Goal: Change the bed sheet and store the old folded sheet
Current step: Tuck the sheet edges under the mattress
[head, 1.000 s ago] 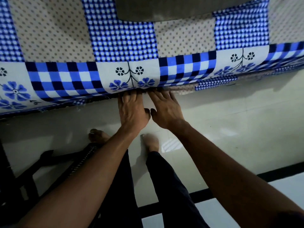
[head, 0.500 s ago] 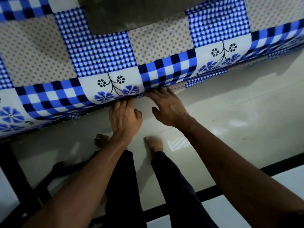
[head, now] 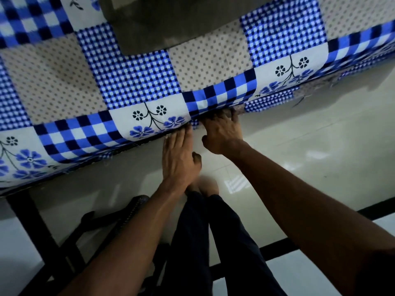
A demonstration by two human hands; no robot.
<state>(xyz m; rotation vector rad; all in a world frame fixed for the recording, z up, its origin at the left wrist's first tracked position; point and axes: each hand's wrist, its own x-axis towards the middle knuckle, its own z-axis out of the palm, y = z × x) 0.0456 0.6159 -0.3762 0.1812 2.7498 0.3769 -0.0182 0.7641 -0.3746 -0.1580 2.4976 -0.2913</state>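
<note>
A blue, white and grey patchwork bed sheet (head: pixel 136 82) with checks, dots and flowers covers the bed across the top of the head view. Its hanging edge runs diagonally from lower left to upper right. My left hand (head: pixel 177 159) lies flat with straight fingers, fingertips pressing against the sheet's lower edge under a flower panel. My right hand (head: pixel 222 131) is just to its right, with its fingertips hidden under the sheet's edge where it meets the bed side. A grey folded cloth or pillow (head: pixel 162 24) lies on the bed at the top.
Glossy cream floor tiles (head: pixel 310 159) with a black border strip (head: pixel 320 238) stretch to the right. A dark metal frame (head: pixel 32 227) and a black object (head: pixel 119 218) stand at the lower left by my legs and bare feet.
The view has swung left and tilted, so the bed edge now slants. Both hands slid right along the sheet's edge, and my right hand's fingertips went further under it.
</note>
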